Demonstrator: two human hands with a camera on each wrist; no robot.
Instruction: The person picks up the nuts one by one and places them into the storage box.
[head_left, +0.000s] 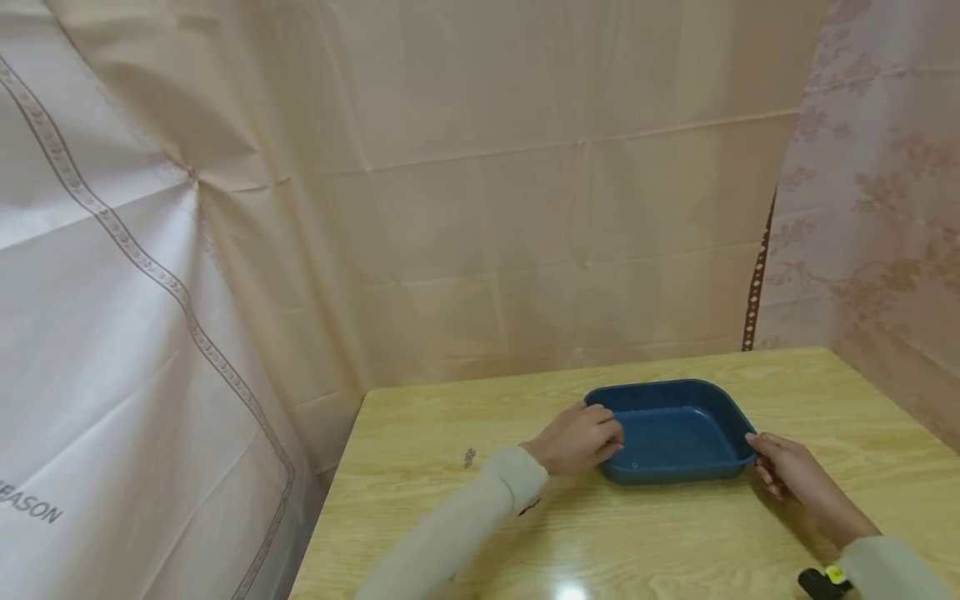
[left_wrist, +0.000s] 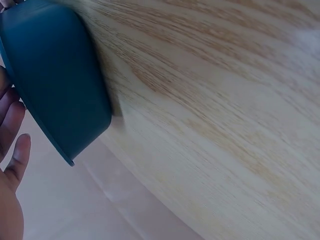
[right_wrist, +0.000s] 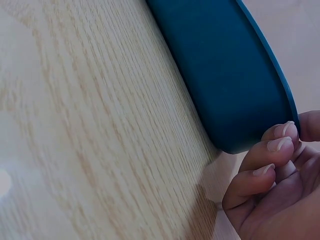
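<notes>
A blue rectangular tub (head_left: 678, 437) with rounded corners stands on the wooden table. My right hand (head_left: 795, 475) pinches its right rim, thumb on top and fingers curled below, as the right wrist view shows close up. Over the tub's left end is my left hand (head_left: 581, 437), its bent fingers reaching past the rim; in the left wrist view its outer fingers (left_wrist: 12, 120) are loosely spread beside the rim. Whether its thumb and forefinger pinch something I cannot tell. A tiny light piece (head_left: 633, 465) lies inside the tub, near the front wall.
A small cluster of grey metal pieces (head_left: 469, 457) lies on the table (head_left: 405, 517), left of the tub. Close to the right sleeve is a black object (head_left: 822, 583) with a yellow patch. Hanging cloth (head_left: 480, 250) lines the back and both sides.
</notes>
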